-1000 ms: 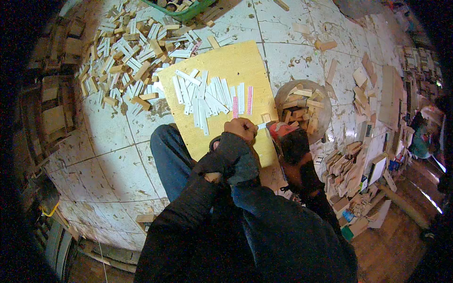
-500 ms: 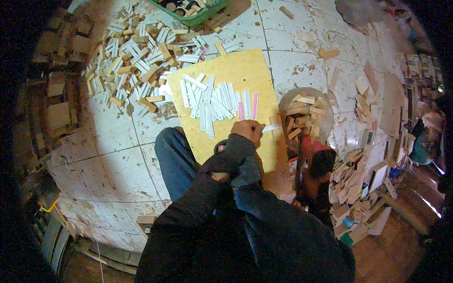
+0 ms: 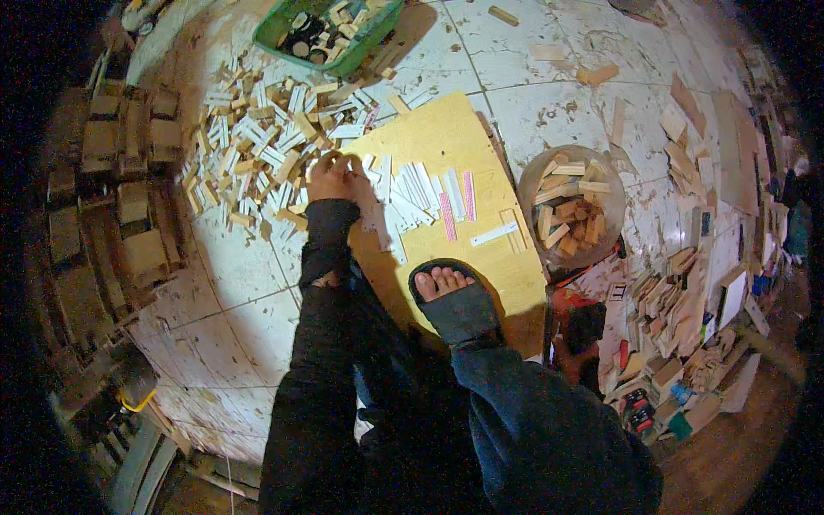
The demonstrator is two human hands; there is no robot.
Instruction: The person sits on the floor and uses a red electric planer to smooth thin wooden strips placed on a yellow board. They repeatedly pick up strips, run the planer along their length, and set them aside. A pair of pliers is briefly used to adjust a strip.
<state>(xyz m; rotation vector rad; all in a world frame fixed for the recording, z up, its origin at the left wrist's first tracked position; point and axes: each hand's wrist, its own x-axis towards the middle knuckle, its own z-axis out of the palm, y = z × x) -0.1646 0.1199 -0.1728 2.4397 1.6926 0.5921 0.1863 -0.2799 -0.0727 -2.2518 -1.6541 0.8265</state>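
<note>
My left hand (image 3: 336,178) is over the left edge of a yellow board (image 3: 468,112), beside a heap of white strips and wood blocks (image 3: 257,142). Its fingers are bent and apart; nothing shows in them, though the undersides of the fingertips are hidden. White strips with small holes (image 3: 412,193) lie in a loose row on the board, just right of this hand. Two pink patterned strips (image 3: 448,216) are beside them. A single white strip (image 3: 494,233) lies across a small wooden piece (image 3: 517,240) at the board's right. My right hand is out of view.
My foot in a black sandal (image 3: 442,283) is on the board's near part. A clear round tub (image 3: 573,202) of wood blocks stands to the right, a green crate (image 3: 343,60) at the back. Scrap wood (image 3: 665,296) and a red-and-black tool (image 3: 577,318) lie at the right.
My left hand has left the single white strip on the board's right and moved to the left edge near the heap. The strip stays there. The view has shifted, showing the sandalled foot.
</note>
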